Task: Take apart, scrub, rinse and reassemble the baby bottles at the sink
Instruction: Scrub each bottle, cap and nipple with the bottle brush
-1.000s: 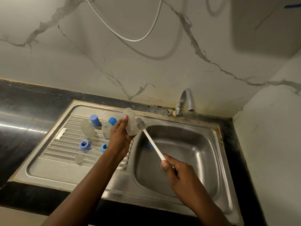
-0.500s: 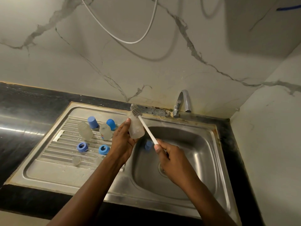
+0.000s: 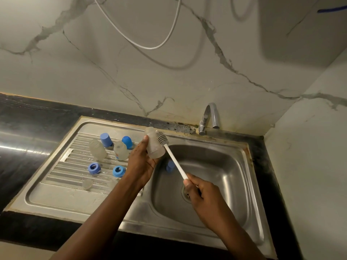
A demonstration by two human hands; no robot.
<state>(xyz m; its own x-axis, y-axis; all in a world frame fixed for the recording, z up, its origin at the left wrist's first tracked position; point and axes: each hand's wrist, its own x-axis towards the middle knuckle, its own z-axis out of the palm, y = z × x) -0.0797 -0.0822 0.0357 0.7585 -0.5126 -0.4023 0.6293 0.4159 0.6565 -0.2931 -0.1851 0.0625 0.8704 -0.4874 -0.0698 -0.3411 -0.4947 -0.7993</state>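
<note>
Bottle (image 3: 154,146) in left hand (image 3: 140,165); brush (image 3: 173,158) in right hand (image 3: 201,193)

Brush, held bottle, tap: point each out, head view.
brush (image 3: 161,138), head view, on its grey bristle head.
held bottle (image 3: 154,149), head view, on its frosted side.
tap (image 3: 211,105), head view, on the spout's bend.

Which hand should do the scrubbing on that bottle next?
Probably the right hand: it grips the brush by the handle, with the bristles right beside the bottle. The left hand is busy holding that bottle.
</note>
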